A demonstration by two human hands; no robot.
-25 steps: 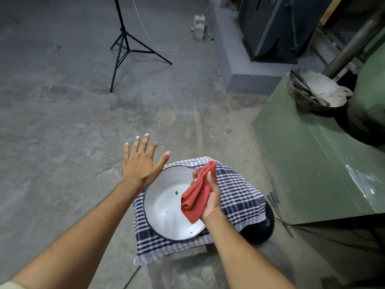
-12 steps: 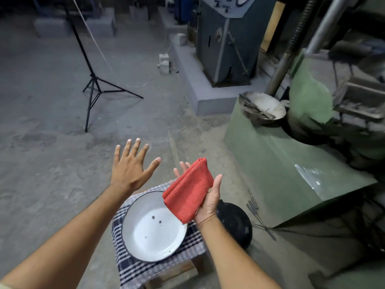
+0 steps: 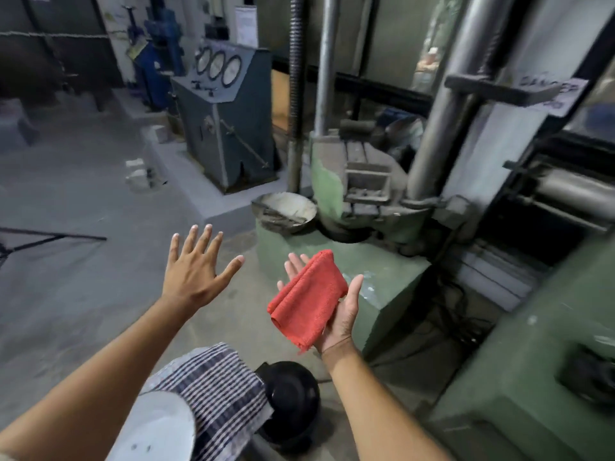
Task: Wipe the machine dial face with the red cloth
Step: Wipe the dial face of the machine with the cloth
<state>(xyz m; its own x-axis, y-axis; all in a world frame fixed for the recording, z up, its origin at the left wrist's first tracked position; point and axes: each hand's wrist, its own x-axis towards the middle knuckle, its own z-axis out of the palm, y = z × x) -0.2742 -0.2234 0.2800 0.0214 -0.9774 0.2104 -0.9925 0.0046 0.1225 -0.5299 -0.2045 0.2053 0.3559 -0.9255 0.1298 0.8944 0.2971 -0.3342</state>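
On the upturned right hand (image 3: 337, 314) lies the folded red cloth (image 3: 307, 299), palm flat, fingers loose. Left hand (image 3: 194, 271) splayed wide, holding nothing. Dial faces (image 3: 218, 66) sit well apart, on the blue-grey cabinet (image 3: 229, 128) behind.

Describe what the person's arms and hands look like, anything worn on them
Both forearms are bare, with no gloves, watch or rings visible on the left hand or the right hand. A thin band or string seems to circle the right wrist. A sliver of pale sleeve shows at the left arm's bottom edge.
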